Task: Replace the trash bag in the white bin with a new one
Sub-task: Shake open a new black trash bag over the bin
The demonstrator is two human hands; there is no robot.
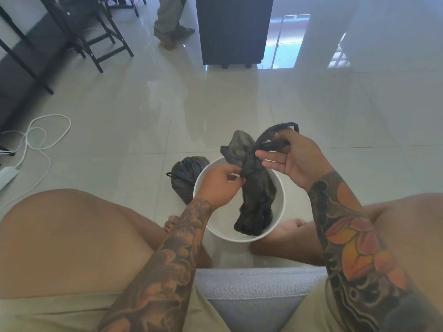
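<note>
Grey seat cushion [254, 291] at 6 o'clock, between the knees. I see the white bin [280, 204] on the floor just past it, the crumpled new black bag [256, 188] hanging into it. Left hand [219, 185] pinches the bag's edge; right hand [291, 156] holds its handle loops at 1 o'clock, fingers loosely curled. Tied full bag [184, 176] touches the bin at 10 o'clock.

A white cord [36, 137] lies in loops on the shiny tiled floor [143, 111] at the left. Dark chairs [96, 32] stand at the top left, near a tall dark cabinet [233, 29]. A person's feet [171, 35] stand between them.
</note>
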